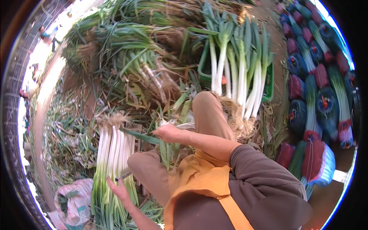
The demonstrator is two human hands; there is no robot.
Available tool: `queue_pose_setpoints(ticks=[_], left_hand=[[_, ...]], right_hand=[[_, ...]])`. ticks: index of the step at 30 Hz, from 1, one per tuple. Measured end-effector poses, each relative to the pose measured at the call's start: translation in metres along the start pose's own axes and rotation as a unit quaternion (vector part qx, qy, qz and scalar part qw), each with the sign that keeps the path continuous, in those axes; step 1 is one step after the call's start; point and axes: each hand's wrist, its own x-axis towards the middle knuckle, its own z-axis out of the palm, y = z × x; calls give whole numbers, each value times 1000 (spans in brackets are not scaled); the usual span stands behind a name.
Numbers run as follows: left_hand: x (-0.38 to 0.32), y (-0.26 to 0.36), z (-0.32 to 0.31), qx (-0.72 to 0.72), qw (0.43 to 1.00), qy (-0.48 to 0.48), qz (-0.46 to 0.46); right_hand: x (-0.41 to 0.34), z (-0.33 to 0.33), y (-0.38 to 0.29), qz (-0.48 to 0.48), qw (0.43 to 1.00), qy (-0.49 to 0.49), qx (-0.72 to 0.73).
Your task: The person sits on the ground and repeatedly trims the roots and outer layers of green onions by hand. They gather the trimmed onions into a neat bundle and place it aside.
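My left hand (118, 190) lies over the green part of a row of Welsh onions (110, 155) with white stalks, roots away from me. A short dark bar (123, 176) shows at its fingertips; whether the hand grips it cannot be told. My right hand (169, 133) is closed around a long green leaf (142, 136) above the gap between my knees. Pale stalk or leaf pieces lie behind that hand. Beyond my right knee, more cleaned onions (244, 72) lean over a green plastic crate (269, 83), their roots towards me.
A large heap of untrimmed onions (152, 74) lies ahead. Leaf scraps (69, 135) cover the ground at left, with a stuffed woven sack (73, 204) nearer me. Wrapped onion bundles (325, 100) are stacked at right. People (47, 36) are far off at the left.
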Motion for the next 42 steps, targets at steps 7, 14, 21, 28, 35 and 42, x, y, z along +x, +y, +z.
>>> queue_pose_setpoints(ticks=[7,14,21,28,35,42], left_hand=[[10,102,71,-22,995,-8,101],[13,123,94,69,987,-11,143],[15,144,97,95,988,-19,118],[19,150,100,79,991,-9,109],[17,144,101,64,991,8,113],[15,134,97,46,993,12,109]], right_hand=[[-70,-116,3,43,980,173,84],[-138,-217,114,310,848,424,-75],[-121,-212,224,362,809,200,-418],[-133,-244,233,338,878,76,-331],[-105,-230,216,366,832,84,-407],[-129,-291,159,437,798,322,-260]])
